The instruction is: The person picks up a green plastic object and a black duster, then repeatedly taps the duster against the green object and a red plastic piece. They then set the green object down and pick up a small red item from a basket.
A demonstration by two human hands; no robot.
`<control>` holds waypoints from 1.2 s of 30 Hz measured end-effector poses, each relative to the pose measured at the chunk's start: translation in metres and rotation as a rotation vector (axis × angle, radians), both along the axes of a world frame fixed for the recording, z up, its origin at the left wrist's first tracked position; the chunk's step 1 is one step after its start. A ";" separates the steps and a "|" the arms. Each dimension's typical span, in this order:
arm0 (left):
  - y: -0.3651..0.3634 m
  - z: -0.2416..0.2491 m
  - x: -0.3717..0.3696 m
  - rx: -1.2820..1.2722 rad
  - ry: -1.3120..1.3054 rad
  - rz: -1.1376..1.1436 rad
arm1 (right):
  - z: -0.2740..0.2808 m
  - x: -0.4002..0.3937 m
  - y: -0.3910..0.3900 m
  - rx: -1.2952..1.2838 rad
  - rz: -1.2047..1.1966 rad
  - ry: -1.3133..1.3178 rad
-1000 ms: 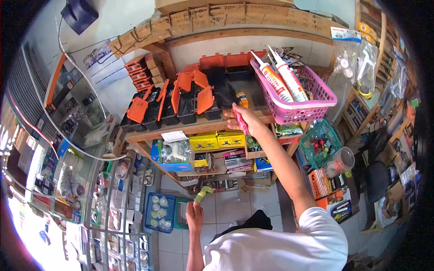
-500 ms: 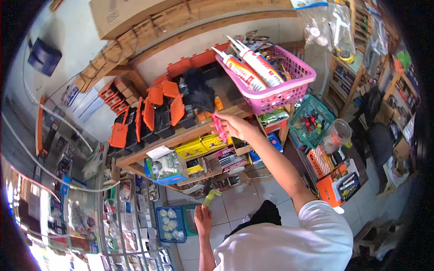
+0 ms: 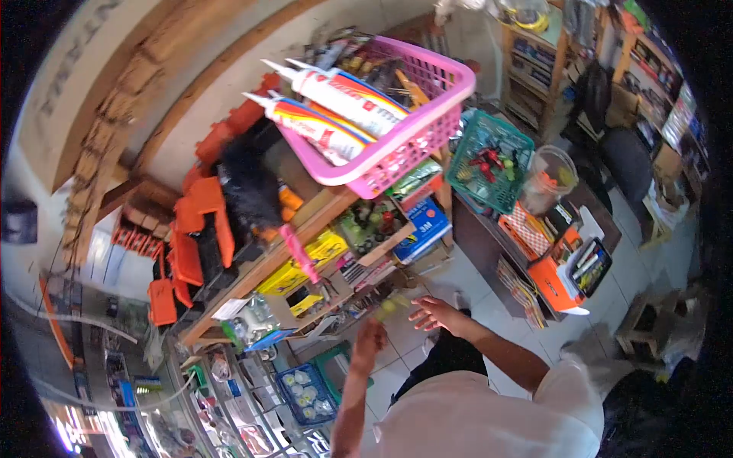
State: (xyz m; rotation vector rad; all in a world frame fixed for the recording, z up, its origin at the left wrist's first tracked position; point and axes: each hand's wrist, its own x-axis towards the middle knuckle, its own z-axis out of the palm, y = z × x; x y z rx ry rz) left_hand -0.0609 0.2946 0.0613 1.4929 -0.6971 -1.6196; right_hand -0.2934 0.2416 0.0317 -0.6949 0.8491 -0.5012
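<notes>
My left hand (image 3: 369,343) is closed around a yellow-green, see-through thing (image 3: 391,307), too blurred to name. Just to its right, my right hand (image 3: 441,314) has its fingers apart and holds nothing. A black feather duster (image 3: 250,182) with a pink handle (image 3: 298,253) lies on the wooden shelf top (image 3: 317,214), its handle sticking out over the front edge. Beside it stands a pink basket (image 3: 397,145) with white sealant cartridges (image 3: 351,103) across it.
Orange and black bins (image 3: 202,229) line the shelf's left part. Below are yellow boxes (image 3: 324,252) and a blue 3M box (image 3: 422,229). A green basket (image 3: 489,160) and a clear tub (image 3: 551,174) stand to the right. A blue crate (image 3: 305,393) sits low at left.
My right hand has let go of the feather duster on the shelf and come down beside my left hand. The view has turned, with the shelf shifting left.
</notes>
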 end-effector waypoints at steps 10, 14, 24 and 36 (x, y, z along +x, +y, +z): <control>-0.247 -0.006 0.000 0.004 0.243 0.138 | 0.004 -0.060 0.015 0.204 -0.335 0.138; -0.296 -0.041 -0.005 -0.069 0.267 0.134 | 0.002 -0.101 -0.017 0.111 -0.454 0.192; -0.283 -0.018 -0.018 -0.207 0.643 0.158 | 0.013 -0.210 -0.206 -0.578 -0.734 0.860; -0.118 0.016 -0.044 -0.025 0.609 0.243 | -0.021 -0.214 -0.273 -0.740 -0.488 1.493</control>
